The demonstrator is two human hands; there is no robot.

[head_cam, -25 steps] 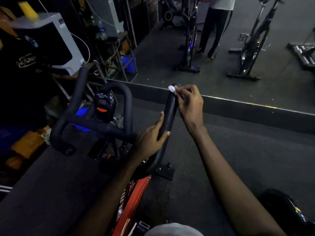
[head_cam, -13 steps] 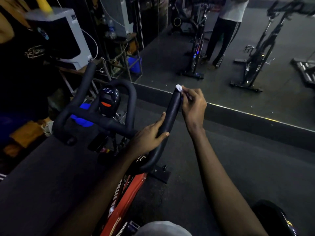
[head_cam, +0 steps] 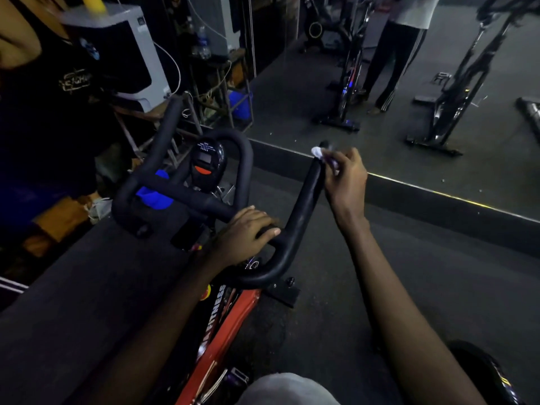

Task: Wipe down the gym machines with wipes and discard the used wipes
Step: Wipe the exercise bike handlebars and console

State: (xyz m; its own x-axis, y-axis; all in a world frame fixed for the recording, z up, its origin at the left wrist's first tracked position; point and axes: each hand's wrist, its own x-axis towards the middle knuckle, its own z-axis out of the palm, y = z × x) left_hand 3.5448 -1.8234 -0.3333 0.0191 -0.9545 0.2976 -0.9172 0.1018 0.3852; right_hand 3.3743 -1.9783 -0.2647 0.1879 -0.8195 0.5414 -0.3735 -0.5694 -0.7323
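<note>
1. White wipe [head_cam: 317,151] sits against the top tip of the black handlebar [head_cam: 304,206], pinched in my right grip [head_cam: 346,178], fingertips bunched closed on it.
2. My right arm stretches forward, nearly straight, hand raised at the wrist.
3. My left grip [head_cam: 245,232] lies over the handlebar's lower bend, fingers curled round it.

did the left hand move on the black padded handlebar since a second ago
Yes. The left hand has left the upright right horn of the black padded handlebar and now grips the crossbar, nearer the black console with the orange button.
</note>
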